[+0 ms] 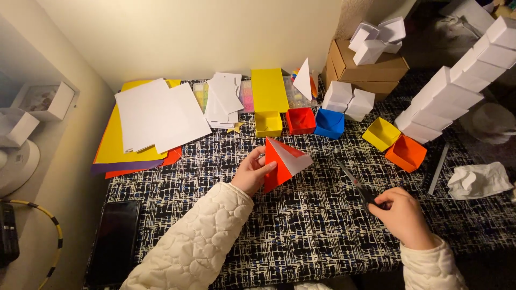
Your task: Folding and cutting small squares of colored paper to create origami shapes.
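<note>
Your left hand (251, 173) pinches the folded red paper (282, 162) mid-counter; your right hand (402, 215), at four o'clock, grips scissors (357, 186). A loose pinch could let the paper slide, skewing any cut.

A dark-screened phone (114, 241) lies bottom left; brown cardboard boxes (371, 72) stand stacked at the back.

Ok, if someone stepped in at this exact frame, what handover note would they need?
Left hand: holds a folded red-and-white paper upright above the patterned table.
Right hand: grips scissors, blades pointing at the paper, not yet touching it.
Done: small folded boxes sit behind, yellow box, red box, blue box, orange box.
Left: the paper looks uncut; spare sheets lie far left.
</note>
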